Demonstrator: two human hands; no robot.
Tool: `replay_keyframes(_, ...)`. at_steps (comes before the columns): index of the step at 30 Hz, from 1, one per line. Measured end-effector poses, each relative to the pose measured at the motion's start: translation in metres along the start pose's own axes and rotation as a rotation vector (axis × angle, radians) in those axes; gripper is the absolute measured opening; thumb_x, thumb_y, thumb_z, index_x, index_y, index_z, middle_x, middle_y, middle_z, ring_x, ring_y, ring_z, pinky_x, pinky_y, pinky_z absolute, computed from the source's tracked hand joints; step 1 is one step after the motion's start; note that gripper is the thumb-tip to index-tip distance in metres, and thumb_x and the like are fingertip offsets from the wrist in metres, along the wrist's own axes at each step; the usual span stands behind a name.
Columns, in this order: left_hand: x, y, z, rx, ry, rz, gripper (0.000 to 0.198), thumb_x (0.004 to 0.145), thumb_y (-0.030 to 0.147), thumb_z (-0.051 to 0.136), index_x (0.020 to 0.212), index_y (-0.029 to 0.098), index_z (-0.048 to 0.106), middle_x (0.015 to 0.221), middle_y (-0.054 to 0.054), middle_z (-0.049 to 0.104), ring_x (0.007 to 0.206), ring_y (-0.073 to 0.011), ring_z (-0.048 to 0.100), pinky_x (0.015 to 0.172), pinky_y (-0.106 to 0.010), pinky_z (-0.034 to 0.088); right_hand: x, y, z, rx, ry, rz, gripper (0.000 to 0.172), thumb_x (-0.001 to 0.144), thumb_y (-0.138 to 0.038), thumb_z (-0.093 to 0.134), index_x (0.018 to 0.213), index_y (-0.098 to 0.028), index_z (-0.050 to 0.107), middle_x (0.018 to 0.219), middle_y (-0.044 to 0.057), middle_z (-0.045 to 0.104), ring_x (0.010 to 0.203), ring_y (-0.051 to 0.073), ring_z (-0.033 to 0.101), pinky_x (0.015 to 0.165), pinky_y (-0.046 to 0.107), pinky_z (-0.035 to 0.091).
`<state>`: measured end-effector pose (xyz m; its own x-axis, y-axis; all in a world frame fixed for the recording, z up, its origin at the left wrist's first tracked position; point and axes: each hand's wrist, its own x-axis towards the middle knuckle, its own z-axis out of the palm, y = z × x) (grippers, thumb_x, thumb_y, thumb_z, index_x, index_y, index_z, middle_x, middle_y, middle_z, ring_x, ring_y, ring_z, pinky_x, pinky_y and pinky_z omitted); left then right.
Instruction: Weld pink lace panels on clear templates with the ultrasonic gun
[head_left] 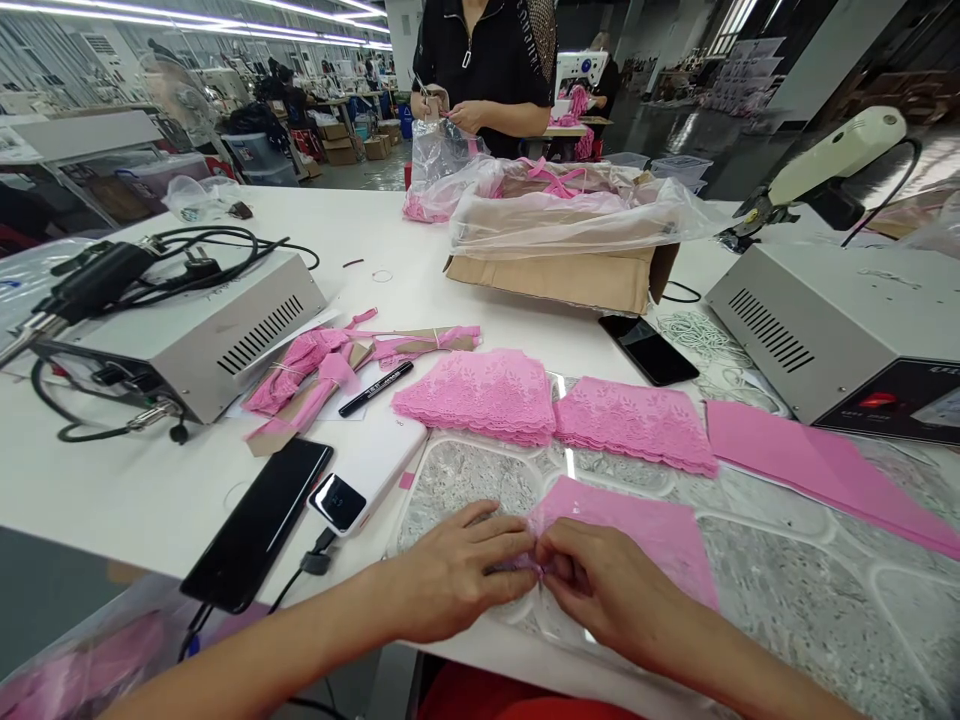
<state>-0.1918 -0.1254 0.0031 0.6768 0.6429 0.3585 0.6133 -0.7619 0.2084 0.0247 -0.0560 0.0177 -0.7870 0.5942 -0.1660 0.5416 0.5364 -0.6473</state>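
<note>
A pink fabric piece (637,515) lies on the marble-patterned mat (780,570) in front of me. My right hand (600,575) is closed in a pinch on its left edge, fingers curled. Right beside it, my left hand (457,570) has its thumb and forefinger converging on the same edge, with the other fingers stretched out. The fingertips of both hands nearly meet, and they hide the bit of edge between them. Just beyond are two stacks of pink scalloped lace, a left stack (480,395) and a right stack (637,420).
Phones (259,520) and a white power bank (382,460) lie left, near a marker (375,388) and pink straps (300,370). Grey machine boxes (187,335) flank the table. A plastic-lined carton (555,275) stands ahead; a person (487,80) works behind it. Pink sheets (817,470) lie right.
</note>
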Motion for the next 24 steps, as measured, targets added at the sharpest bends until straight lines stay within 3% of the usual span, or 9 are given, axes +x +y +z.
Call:
replay_keyframes(10, -0.001, 0.000, 0.000, -0.001, -0.014, -0.005, 0.024, 0.101, 0.016, 0.043, 0.112, 0.018, 0.064, 0.117, -0.009, 0.067, 0.123, -0.0217, 0.054, 0.111, -0.042, 0.034, 0.001, -0.002, 0.003, -0.018, -0.001, 0.014, 0.014, 0.074, -0.008, 0.052, 0.075, -0.019, 0.060, 0.061, -0.003, 0.057, 0.055, 0.011, 0.047, 0.054, 0.024, 0.030)
replay_keyframes(18, -0.002, 0.001, 0.000, 0.006, -0.003, -0.008, 0.024, 0.100, 0.015, 0.044, 0.112, 0.018, 0.064, 0.127, -0.008, 0.064, 0.123, -0.0215, 0.054, 0.112, -0.041, 0.032, -0.003, -0.004, -0.007, 0.005, -0.030, 0.043, 0.014, 0.081, -0.011, 0.049, 0.073, -0.020, 0.057, 0.063, -0.001, 0.058, 0.056, 0.012, 0.048, 0.053, 0.023, 0.034)
replay_keyframes(24, -0.003, 0.001, 0.002, 0.020, 0.019, 0.000, 0.023, 0.100, 0.016, 0.045, 0.113, 0.018, 0.064, 0.125, -0.008, 0.065, 0.124, -0.0217, 0.054, 0.113, -0.042, 0.031, -0.005, -0.005, 0.001, -0.072, 0.004, 0.035, 0.012, 0.084, -0.017, 0.049, 0.073, -0.020, 0.054, 0.063, 0.000, 0.058, 0.055, 0.013, 0.049, 0.054, 0.025, 0.033)
